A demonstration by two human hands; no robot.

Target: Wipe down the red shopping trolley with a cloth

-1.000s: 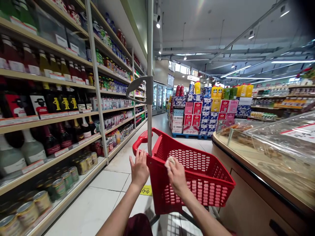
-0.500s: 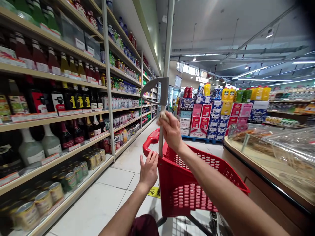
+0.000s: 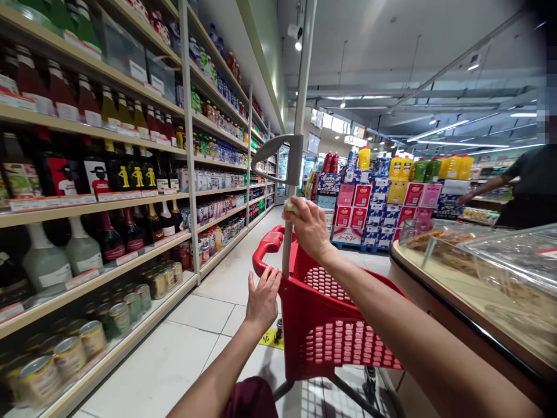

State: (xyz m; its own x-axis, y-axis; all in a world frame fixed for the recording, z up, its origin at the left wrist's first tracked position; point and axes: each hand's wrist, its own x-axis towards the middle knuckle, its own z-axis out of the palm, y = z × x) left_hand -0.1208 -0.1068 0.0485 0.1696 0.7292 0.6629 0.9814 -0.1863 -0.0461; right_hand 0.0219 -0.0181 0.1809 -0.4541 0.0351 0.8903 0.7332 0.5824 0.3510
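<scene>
Right hand (image 3: pixel 310 229) near centre, pale wad (image 3: pixel 289 209) against metal pole (image 3: pixel 303 93). Left hand (image 3: pixel 261 299) at 6 o'clock, on red cart (image 3: pixel 298 325). Bottle shelves (image 3: pixel 189 145), 9 o'clock; stacked cartons (image 3: pixel 383 209), 3; display counter (image 3: pixel 439 273), 4.

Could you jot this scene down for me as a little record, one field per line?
Place: store aisle
Left hand: fingers spread, resting on the red cart beside its handle; left hand
Right hand: right hand grips a crumpled pale cloth at the metal pole
On the pole: grey fitting, above the cloth
Left side: shelves of bottles and cans
Right side: display counter; another person behind it
</scene>
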